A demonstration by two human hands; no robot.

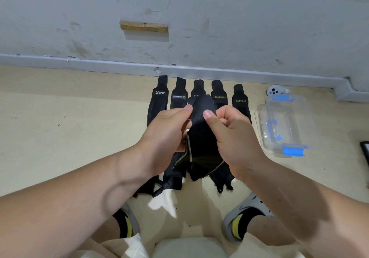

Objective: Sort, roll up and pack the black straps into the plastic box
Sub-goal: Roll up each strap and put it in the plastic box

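Note:
Both hands hold one black strap (201,137) up over the floor. My left hand (167,135) pinches its top edge with thumb and fingers, and my right hand (233,135) pinches the same end from the right. Its lower end hangs loose and unfolded. Behind it several black straps lie side by side on the floor: one marked XTEP (158,99), one with a small white label (179,96), a partly hidden one (198,88) and two marked XUEYING (219,95) (241,101). The clear plastic box (287,121) with blue clips stands open-topped at the right.
A white controller (274,91) lies behind the box near the grey baseboard (119,65). A white tissue (163,201) lies on the beige floor between my feet, which are in grey slippers (237,215). A dark object edge (365,153) shows at far right.

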